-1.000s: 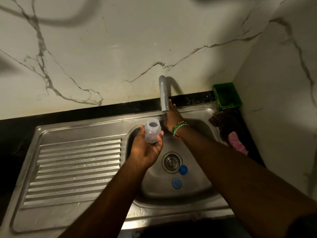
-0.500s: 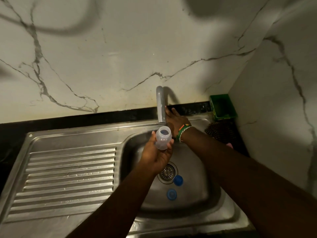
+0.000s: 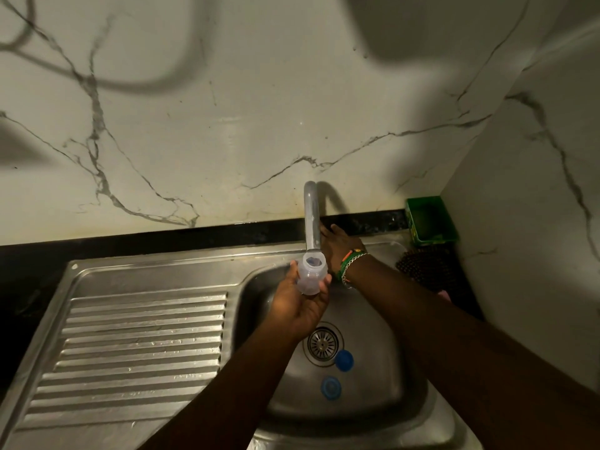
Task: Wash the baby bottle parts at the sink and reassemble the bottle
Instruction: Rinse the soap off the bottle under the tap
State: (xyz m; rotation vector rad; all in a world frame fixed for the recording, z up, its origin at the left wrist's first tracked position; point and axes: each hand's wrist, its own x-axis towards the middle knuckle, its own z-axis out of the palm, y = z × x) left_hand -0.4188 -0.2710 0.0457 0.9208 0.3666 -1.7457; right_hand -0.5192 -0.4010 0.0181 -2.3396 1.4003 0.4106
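Left hand (image 3: 300,306) fingers wrap the bottle (image 3: 312,275), mouth up right under the tap (image 3: 311,219). Right hand (image 3: 339,246) behind the tap, grip unclear. Two blue parts (image 3: 344,360) at 6 o'clock in the steel sink (image 3: 146,336); marble wall behind.

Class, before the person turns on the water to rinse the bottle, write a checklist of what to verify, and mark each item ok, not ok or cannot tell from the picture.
1. Left hand grips the clear bottle body: ok.
2. Bottle mouth faces up, directly under the faucet spout: ok.
3. Right hand reaches behind the spout toward the tap control: ok; the control itself is hidden.
4. Water running: cannot tell, no stream shows.
5. Two blue bottle parts lie in the sink basin beside the drain strainer, ready for washing: ok.
6. Bottle reassembled: not ok, the parts are still separate.
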